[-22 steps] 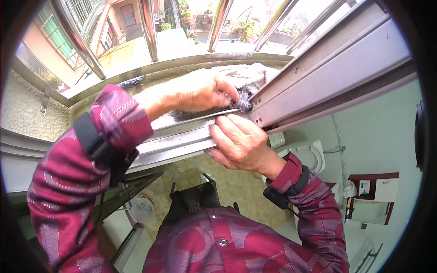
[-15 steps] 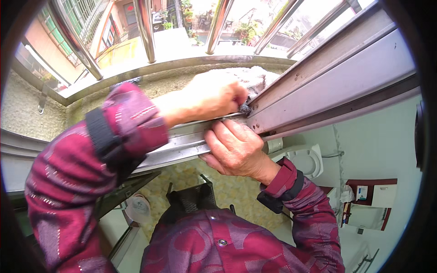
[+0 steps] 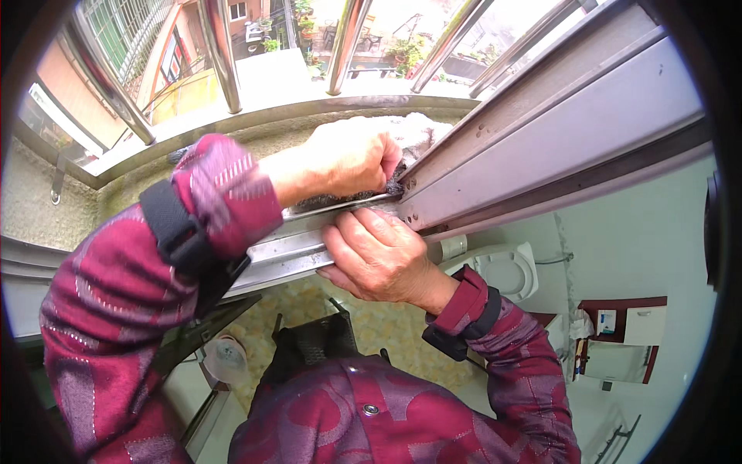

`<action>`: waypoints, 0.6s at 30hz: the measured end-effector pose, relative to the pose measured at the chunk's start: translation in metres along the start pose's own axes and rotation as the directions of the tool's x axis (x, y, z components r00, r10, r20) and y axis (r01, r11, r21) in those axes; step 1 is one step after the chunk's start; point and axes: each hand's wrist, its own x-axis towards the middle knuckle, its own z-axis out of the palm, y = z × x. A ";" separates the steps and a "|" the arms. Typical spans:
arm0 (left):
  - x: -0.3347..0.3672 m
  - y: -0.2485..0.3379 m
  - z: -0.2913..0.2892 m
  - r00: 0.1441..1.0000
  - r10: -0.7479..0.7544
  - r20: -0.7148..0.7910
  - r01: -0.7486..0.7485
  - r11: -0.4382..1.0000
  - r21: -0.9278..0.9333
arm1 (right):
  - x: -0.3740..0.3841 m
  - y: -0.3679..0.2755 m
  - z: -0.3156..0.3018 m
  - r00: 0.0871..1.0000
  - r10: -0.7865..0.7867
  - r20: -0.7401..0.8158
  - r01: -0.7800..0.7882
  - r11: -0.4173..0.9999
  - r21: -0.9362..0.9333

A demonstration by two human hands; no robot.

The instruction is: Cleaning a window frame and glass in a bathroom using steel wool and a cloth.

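Observation:
My left hand (image 3: 348, 161) is closed in a fist above the outer edge of the window track (image 3: 290, 251), close to where the track meets the upright frame (image 3: 556, 135). From under its fingers a dark grey fuzzy wad (image 3: 393, 188) pokes into that corner. Just below, my right hand (image 3: 380, 254) curls over the inner side of the track, fingertips on top and thumb lower down. A pale grey, rumpled cloth (image 3: 423, 130) lies on the ledge behind my left hand. What sits inside the left fist is mostly hidden.
Metal bars (image 3: 220, 58) stand along the outer rim of the rough ledge (image 3: 35, 189), with a yard far below. Indoors, under my arms, are a dark chair (image 3: 317, 340), a plastic tub (image 3: 225, 358), a white toilet (image 3: 506, 272) and a red-framed wall cabinet (image 3: 618, 340).
The whole view has shifted a little, so frame and hands sit further left in the picture. Both hands keep nearly the same places at the corner.

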 end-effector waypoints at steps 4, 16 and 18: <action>-0.031 -0.014 -0.020 0.993 -0.026 0.112 0.019 0.998 0.063 | -0.003 -0.001 0.004 0.998 -0.045 -0.051 0.045 0.999 -0.001; -0.029 -0.003 0.009 0.924 0.052 -0.378 0.040 0.972 0.232 | -0.003 -0.008 -0.002 0.998 0.007 -0.061 -0.007 1.000 0.002; -0.031 -0.003 -0.006 0.965 -0.060 -0.256 0.147 0.930 0.336 | -0.003 -0.009 -0.001 0.997 -0.009 -0.072 0.009 1.000 -0.002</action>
